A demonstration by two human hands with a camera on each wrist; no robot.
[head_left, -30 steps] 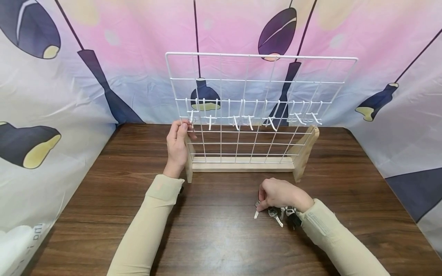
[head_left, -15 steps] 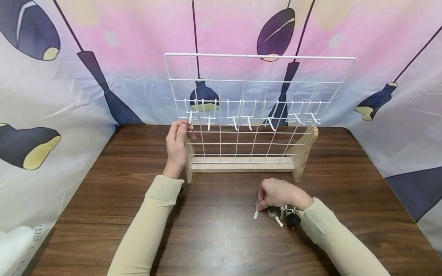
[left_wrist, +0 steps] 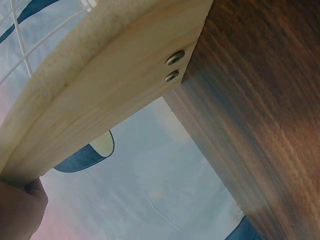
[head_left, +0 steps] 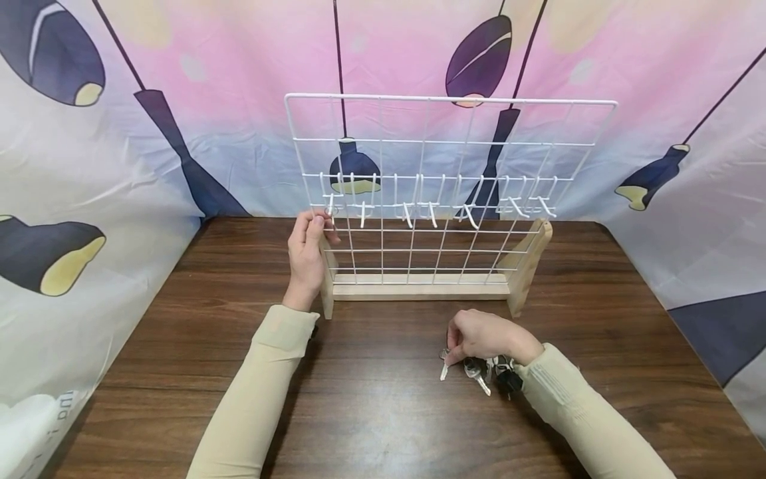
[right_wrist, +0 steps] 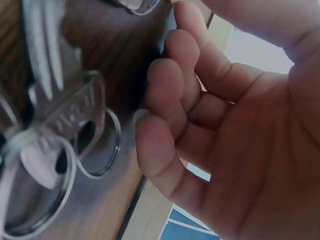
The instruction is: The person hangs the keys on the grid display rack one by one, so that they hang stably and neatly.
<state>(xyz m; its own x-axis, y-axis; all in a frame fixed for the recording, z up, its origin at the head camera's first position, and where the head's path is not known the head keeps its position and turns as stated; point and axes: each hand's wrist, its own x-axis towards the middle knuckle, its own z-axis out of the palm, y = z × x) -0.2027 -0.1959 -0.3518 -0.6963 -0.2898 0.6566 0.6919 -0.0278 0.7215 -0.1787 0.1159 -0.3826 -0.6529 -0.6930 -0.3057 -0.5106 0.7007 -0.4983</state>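
A white wire grid rack (head_left: 410,250) on a wooden stand faces me, with several white hooks (head_left: 432,211) in a row. My left hand (head_left: 306,256) grips the top of the stand's left wooden upright (left_wrist: 115,65); one finger shows against it in the left wrist view. At the leftmost hook a small ring seems to hang, partly behind my fingers. On the table my right hand (head_left: 486,336) pinches a small silver key (head_left: 443,372) between thumb and fingertips. Other keys (head_left: 477,376) with rings (right_wrist: 100,150) lie just under that hand, partly hidden by it.
A black item (head_left: 509,380) lies among the keys by the right cuff. The brown wooden table (head_left: 383,412) carries everything. Patterned curtains (head_left: 251,100) close off the back and both sides. A white bag-like thing (head_left: 36,432) shows at the lower left.
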